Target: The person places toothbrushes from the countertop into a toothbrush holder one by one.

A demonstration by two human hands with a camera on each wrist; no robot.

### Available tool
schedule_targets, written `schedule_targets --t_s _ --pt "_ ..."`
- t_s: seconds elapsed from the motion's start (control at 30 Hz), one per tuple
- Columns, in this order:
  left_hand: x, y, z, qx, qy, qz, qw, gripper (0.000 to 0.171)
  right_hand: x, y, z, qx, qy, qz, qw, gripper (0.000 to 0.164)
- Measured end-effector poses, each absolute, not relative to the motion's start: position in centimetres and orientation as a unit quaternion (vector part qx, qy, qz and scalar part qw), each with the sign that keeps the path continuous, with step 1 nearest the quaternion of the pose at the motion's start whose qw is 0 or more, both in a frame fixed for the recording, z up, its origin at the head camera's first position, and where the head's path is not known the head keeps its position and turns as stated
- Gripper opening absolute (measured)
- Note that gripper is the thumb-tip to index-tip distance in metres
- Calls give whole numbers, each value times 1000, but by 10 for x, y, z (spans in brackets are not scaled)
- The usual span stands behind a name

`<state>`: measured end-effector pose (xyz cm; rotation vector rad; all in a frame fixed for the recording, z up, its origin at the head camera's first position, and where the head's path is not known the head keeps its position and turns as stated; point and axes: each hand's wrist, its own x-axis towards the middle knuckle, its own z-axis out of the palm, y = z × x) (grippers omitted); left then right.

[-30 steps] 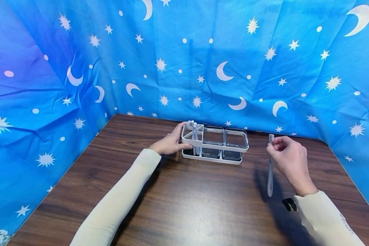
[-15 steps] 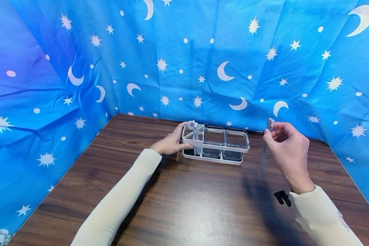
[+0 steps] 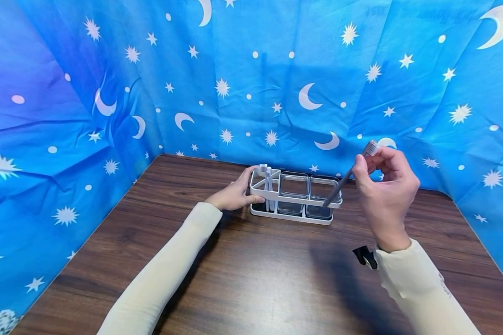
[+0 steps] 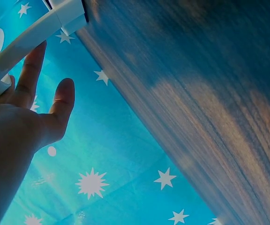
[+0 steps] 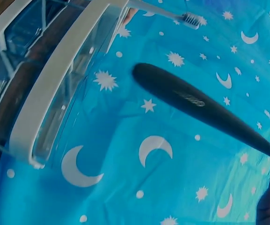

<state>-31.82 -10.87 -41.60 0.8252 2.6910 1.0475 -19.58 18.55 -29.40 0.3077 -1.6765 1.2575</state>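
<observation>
A white-framed toothbrush holder stands at the back of the table. My left hand grips its left end, thumb in front and fingers toward the back. A pale toothbrush stands in its left divided section; its bristled head shows in the right wrist view. To the right, my right hand pinches a grey toothbrush near its bristles, above the table. This brush tilts with its handle end down and left, in front of the rightmost cup in the head view; the right wrist view shows that end apart from the holder.
Two clear square cups sit in the holder's middle and right places. The dark wood table meets a blue star-and-moon cloth behind and at the sides. A black piece hangs at the right cuff.
My right hand has risen and moved left with the grey toothbrush, whose handle has swung from upright to slanting toward the holder. The left hand stays on the holder.
</observation>
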Motion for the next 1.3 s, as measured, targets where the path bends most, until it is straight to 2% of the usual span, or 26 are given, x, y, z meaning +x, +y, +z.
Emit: schedule_targets --t_s 0.17,0.83,1.07,1.3 --pt "-318 -109 -416 271 895 347 70 90 -202 175 -293 151 -636 550 520 28" --pt "-318 -108 -417 270 893 353 66 89 -209 123 -294 240 -592 565 522 22" --pt "-319 -109 -418 277 891 353 66 89 -212 107 -300 274 -613 548 498 19" --pt "-319 -108 -417 274 892 353 67 90 -226 99 -314 245 -675 504 480 19"
